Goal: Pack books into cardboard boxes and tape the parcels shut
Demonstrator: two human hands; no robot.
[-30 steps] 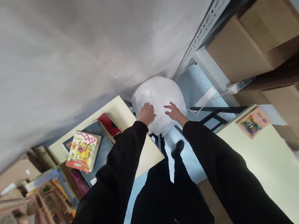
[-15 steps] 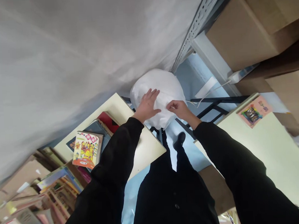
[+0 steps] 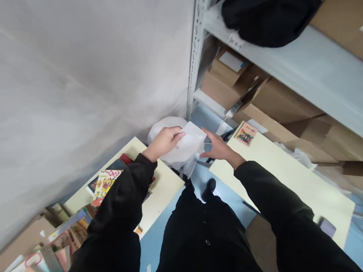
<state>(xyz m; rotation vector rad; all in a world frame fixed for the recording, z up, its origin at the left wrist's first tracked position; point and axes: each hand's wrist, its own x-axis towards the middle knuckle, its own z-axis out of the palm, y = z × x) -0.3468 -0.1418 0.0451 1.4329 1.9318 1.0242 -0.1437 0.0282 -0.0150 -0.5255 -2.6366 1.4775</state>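
Observation:
My left hand [image 3: 166, 141] pinches the left edge of a white sheet of paper [image 3: 194, 134] between thumb and fingers. My right hand [image 3: 216, 146] is at the sheet's right side, thumb and fingers spread apart; whether a fingertip touches the paper I cannot tell. Below and behind the sheet sits a bulging white plastic bag [image 3: 159, 127], partly covered by the paper and my left hand. The bag stands in the gap between two pale tables, against the wall.
The left table [image 3: 168, 182] bears several books, one with a colourful cartoon cover [image 3: 104, 184]. On the right table [image 3: 282, 171] lie a pink book [image 3: 245, 133] and a phone-like object [image 3: 327, 227]. Metal shelving [image 3: 290, 63] holds cardboard boxes [image 3: 218, 88] and a black cloth item [image 3: 272, 11].
A white sheet now shows in my left hand, raised above the bag. My right hand has opened from a pinch. The view has shifted, showing more shelving and right table.

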